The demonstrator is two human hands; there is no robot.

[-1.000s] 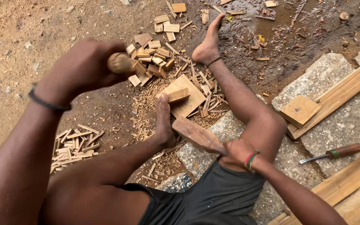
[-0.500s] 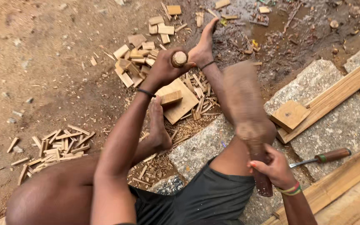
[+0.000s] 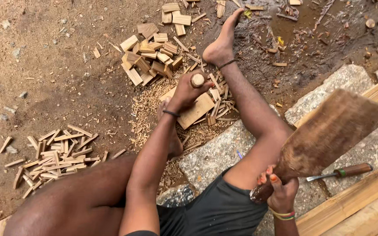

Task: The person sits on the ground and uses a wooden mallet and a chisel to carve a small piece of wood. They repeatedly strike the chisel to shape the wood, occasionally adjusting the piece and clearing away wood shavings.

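Note:
My left hand grips a chisel by its round wooden handle, held upright over a flat wooden block lying on the ground between my feet. My right hand is wrapped round the handle of a broad wooden mallet, which is raised above my right knee and blurred. Wood chips and shavings surround the block. My left foot rests beside the block and my right foot stretches out beyond it.
A heap of small cut wooden blocks lies past the work block. A pile of thin splints sits at the left on the dirt. A second chisel with a wooden handle lies on the stone slab at the right, next to long planks.
The left hand has set the chisel down onto the flat block. The right hand has swung the mallet up and out to the right, higher than before.

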